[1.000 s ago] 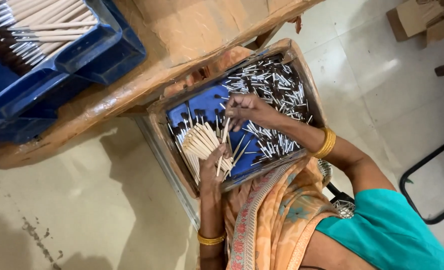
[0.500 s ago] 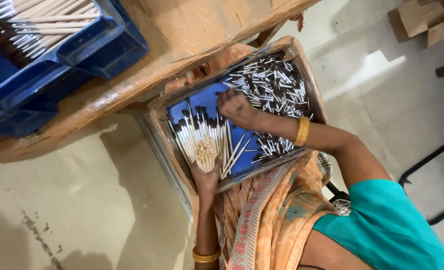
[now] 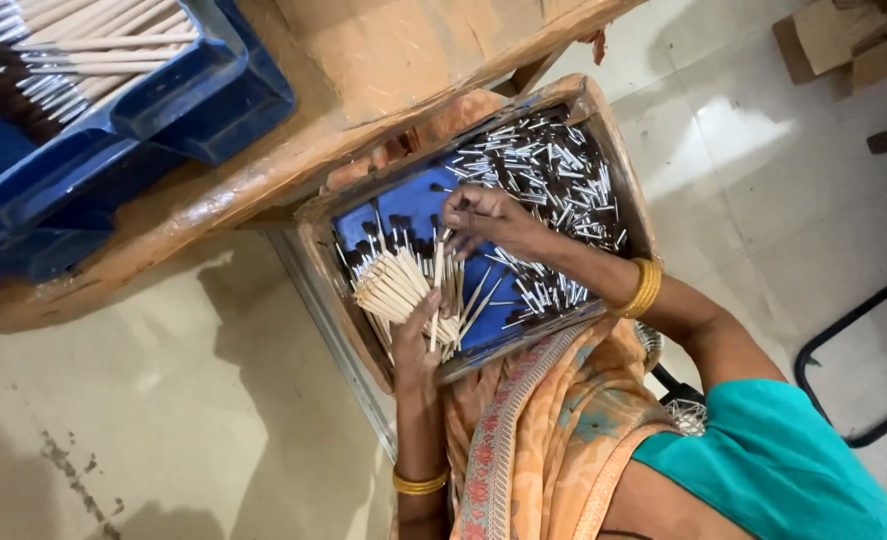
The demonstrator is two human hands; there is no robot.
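Observation:
A wooden-rimmed tray with a blue bottom rests on my lap. It holds a loose pile of several short sticks with metal ferrules and dark tips. My left hand grips a fanned bundle of pale wooden sticks at the tray's near left. My right hand hovers over the tray's middle, fingers pinched on a single stick right beside the bundle. Gold bangles sit on both wrists.
A worn wooden table runs just beyond the tray. On it at the left stands a blue plastic crate filled with long pale sticks. Cardboard pieces lie on the floor at the top right, a black metal frame at right.
My right hand has drawn back from the loose pile toward the bundle. My left hand has tilted the bundle and shifted slightly nearer me.

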